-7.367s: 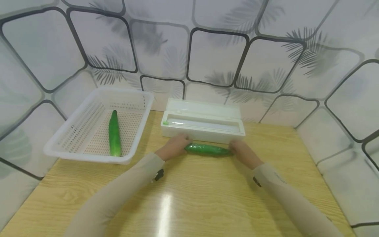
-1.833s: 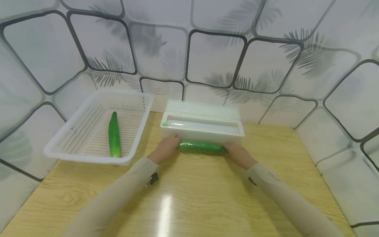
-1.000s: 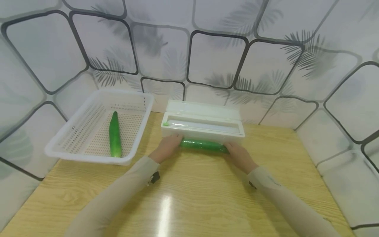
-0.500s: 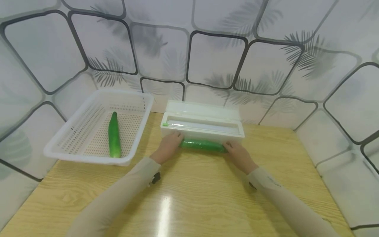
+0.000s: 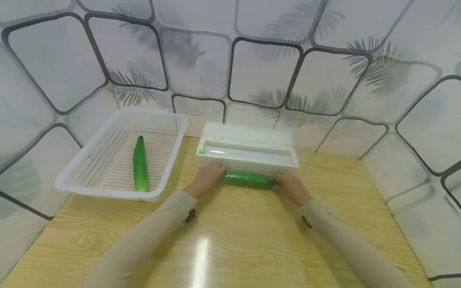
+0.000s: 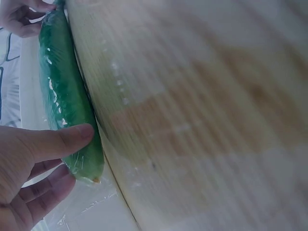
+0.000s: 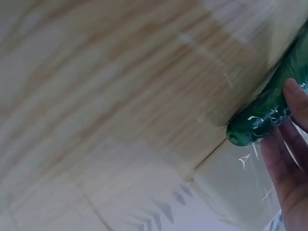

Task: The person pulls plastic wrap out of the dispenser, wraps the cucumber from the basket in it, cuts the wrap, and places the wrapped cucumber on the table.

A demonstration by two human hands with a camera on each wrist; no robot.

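From my remote station, the head view shows a film-wrapped cucumber (image 5: 248, 180) lying crosswise just in front of a white cling-film dispenser (image 5: 248, 163); whether the two touch I cannot tell. The left hand (image 5: 208, 179) grips one end: in the left wrist view I see its thumb (image 6: 60, 143) pressed across the near side and its fingers curled against the other, the blunt tip projecting past them. The right hand (image 5: 292, 188) pinches the opposite end likewise between thumb and fingers, its tip also exposed. Wrinkled, glossy film clings along the cucumber's skin. The dispenser has its lid (image 5: 248, 134) tipped back and a green slider (image 5: 202, 151) at the left end of its front edge. At left, a white perforated plastic basket (image 5: 108, 193) holds a second cucumber (image 5: 140, 166), well apart from both hands. Beneath all lies a wood-grain table (image 5: 252, 236); a leaf-patterned wall (image 5: 264, 72) stands behind.
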